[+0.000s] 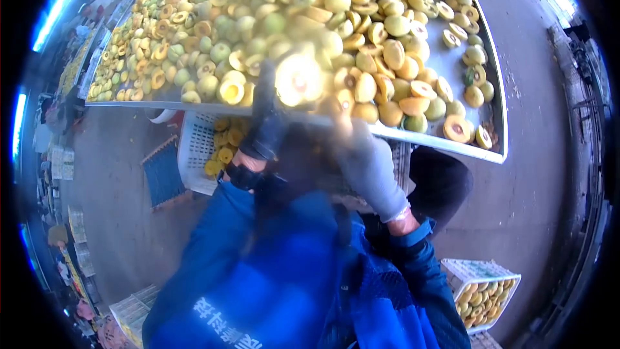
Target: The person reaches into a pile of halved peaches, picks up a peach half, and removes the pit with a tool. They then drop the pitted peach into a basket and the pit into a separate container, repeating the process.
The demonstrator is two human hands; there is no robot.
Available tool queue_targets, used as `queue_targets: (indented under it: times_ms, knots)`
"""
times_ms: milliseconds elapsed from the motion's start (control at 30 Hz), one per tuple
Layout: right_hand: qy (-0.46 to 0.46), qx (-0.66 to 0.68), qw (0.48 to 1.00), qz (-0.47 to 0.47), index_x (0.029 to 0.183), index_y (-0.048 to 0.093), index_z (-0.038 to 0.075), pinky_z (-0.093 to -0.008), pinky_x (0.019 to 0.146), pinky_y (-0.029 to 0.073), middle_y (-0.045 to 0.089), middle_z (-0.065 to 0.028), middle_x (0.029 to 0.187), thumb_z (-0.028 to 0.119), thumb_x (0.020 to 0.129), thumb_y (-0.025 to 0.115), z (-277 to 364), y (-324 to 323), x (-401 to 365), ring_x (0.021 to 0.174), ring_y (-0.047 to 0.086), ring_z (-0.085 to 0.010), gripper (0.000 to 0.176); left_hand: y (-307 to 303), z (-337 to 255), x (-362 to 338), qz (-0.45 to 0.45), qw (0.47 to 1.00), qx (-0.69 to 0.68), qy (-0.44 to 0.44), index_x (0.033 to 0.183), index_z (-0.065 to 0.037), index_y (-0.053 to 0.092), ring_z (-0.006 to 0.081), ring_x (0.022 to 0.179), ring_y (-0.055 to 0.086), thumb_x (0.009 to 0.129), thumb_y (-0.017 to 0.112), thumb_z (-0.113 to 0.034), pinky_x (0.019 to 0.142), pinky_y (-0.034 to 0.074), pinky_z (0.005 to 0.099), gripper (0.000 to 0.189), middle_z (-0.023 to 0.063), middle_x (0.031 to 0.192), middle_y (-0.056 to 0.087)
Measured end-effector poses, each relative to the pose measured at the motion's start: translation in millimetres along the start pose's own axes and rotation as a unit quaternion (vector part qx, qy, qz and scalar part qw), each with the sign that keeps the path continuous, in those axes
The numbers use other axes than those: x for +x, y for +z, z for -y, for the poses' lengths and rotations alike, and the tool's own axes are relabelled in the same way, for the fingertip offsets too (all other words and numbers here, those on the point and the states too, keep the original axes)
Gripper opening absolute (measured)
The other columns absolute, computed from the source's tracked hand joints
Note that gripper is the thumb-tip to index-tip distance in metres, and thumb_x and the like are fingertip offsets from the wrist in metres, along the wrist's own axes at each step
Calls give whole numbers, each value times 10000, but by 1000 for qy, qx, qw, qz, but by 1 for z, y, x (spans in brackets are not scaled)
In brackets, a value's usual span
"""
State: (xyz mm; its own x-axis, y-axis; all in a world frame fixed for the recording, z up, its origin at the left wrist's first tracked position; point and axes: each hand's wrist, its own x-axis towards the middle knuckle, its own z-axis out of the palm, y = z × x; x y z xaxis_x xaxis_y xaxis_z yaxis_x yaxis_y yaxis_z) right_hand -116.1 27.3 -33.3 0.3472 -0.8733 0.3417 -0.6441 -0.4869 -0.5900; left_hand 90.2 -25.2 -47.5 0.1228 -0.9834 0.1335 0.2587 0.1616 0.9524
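Note:
My left hand, in a dark glove, is at the near edge of a metal-rimmed sorting table. Its fingers point up against an overexposed halved peach, which the hand appears to grip. My right hand, in a pale grey glove, is just to the right, its fingertips smeared by blur near the same fruit. I cannot make out what, if anything, they hold. Yellow-green peaches, many cut in half with brown pits showing, cover the table beyond both hands.
Below the table's left edge, a white crate contains yellow fruit pieces. A blue slatted panel lies on the floor beside it. At lower right, another white crate holds halved fruit. My dark-clothed knee is under the table's right side.

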Motion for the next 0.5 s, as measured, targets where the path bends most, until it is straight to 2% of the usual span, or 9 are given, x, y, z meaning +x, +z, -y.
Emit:
queue_targets:
  times_ms: [33,100,167,300,400,500]
  knots:
    - [-14,13,1000,-15,1212,570,178,-421,522,494,594,-98,790,121,871,624,2,-2,-3,599,621,-313,350,7,7,-11,-16,996,84,32,1420,44,374,201,1186,530,1022,498,-135,1047,451,350,454,146,1350,517]
    - [-39,19,998,-41,1244,579,186,-387,514,492,585,-72,759,97,870,626,3,-8,-10,573,609,-271,388,23,-4,-30,38,979,189,72,1437,54,339,231,1154,558,1014,519,-161,1017,463,382,507,164,1333,532]
    - [-56,-11,997,-53,1274,586,197,-350,511,490,585,-45,740,76,871,628,6,-16,-16,556,600,-230,423,41,-23,-45,75,972,211,76,1442,52,332,241,1153,560,1008,528,-168,1005,466,389,524,166,1334,532]
    - [-19,20,999,-31,1119,598,113,-318,515,484,590,-28,712,68,867,642,5,-20,-33,548,599,-201,260,54,-28,-59,98,964,228,95,1449,46,328,246,1176,543,1007,524,-187,1020,447,384,537,166,1353,517]
    - [-11,-50,997,-51,1002,561,82,-318,510,484,580,-30,677,77,860,656,8,-23,-37,543,597,-204,171,61,-25,-66,100,961,235,109,1455,43,324,249,1194,531,1006,522,-201,1030,433,380,547,166,1367,505]
    - [-12,-81,995,-56,962,533,75,-317,512,487,571,-35,660,108,869,658,9,-22,-38,541,593,-210,159,65,-22,-69,99,957,243,126,1461,39,321,252,1211,518,1006,519,-214,1041,419,376,557,167,1381,494]
